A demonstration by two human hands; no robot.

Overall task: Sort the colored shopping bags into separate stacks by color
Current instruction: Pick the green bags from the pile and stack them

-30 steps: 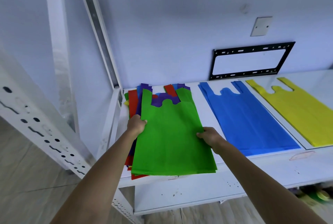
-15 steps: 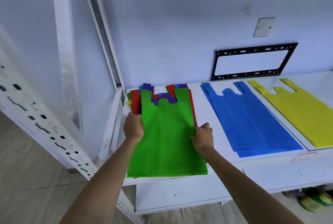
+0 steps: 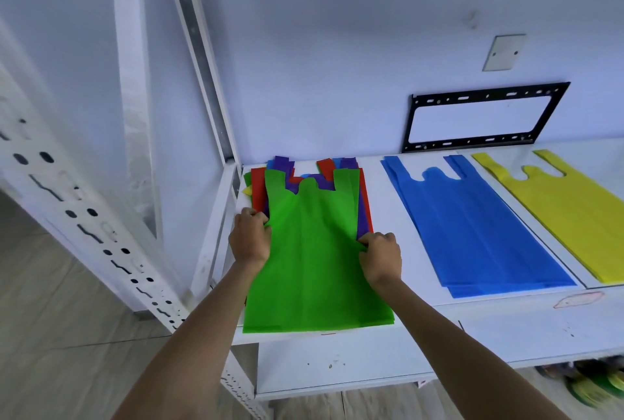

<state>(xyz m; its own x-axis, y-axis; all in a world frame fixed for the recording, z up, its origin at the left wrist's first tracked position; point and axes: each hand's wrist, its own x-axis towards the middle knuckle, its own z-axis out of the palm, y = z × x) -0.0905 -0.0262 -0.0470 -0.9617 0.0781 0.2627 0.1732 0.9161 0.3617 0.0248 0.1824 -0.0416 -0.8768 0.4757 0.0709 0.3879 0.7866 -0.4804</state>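
A green bag (image 3: pixel 314 261) lies on top of a mixed pile of red, purple, blue and yellow bags (image 3: pixel 366 213) at the left end of the white shelf (image 3: pixel 506 321). My left hand (image 3: pixel 250 240) pinches the green bag's left edge. My right hand (image 3: pixel 380 256) pinches its right edge, and the cloth wrinkles between them. To the right lies a blue stack (image 3: pixel 472 227), and further right a yellow stack (image 3: pixel 570 213).
A perforated white upright (image 3: pixel 87 227) slants across the left. A shelf post (image 3: pixel 199 58) rises behind the pile. A black metal bracket (image 3: pixel 486 121) leans on the wall. Coloured items (image 3: pixel 594 382) sit below the shelf at the right.
Both hands have closed in on the green bag's side edges and now pinch them. The top bag has been squared over the pile, covering most of the red beneath.
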